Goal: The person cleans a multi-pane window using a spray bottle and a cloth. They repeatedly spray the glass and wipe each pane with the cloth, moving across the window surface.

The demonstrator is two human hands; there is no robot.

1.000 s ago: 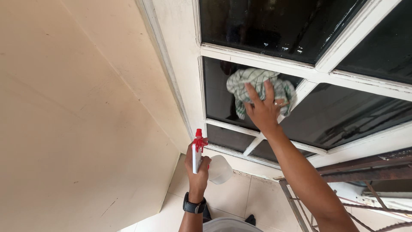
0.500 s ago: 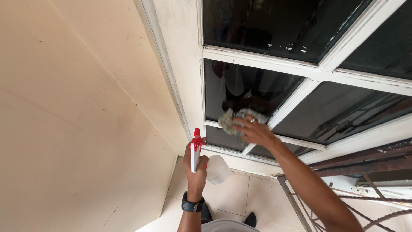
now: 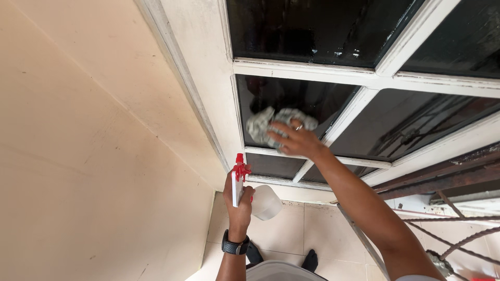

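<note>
My right hand (image 3: 294,139) presses a crumpled green-and-white checked cloth (image 3: 263,123) flat against a dark glass pane (image 3: 307,99) of a white-framed window (image 3: 359,78). The cloth sits in the lower left part of that pane, just above the white cross bar. My left hand (image 3: 239,200) grips a white spray bottle (image 3: 264,203) with a red trigger nozzle (image 3: 240,169), held upright below the window, clear of the glass. A black watch is on my left wrist.
A cream wall (image 3: 94,145) fills the left side. Rusty metal bars (image 3: 437,179) and a metal frame (image 3: 364,239) stand at the right below the window. Pale floor tiles (image 3: 291,229) lie beneath, with my dark-socked feet on them.
My right hand swept the cloth down from the pane's upper middle to its bottom edge, then back up a little and leftward. The spray bottle stayed in place.
</note>
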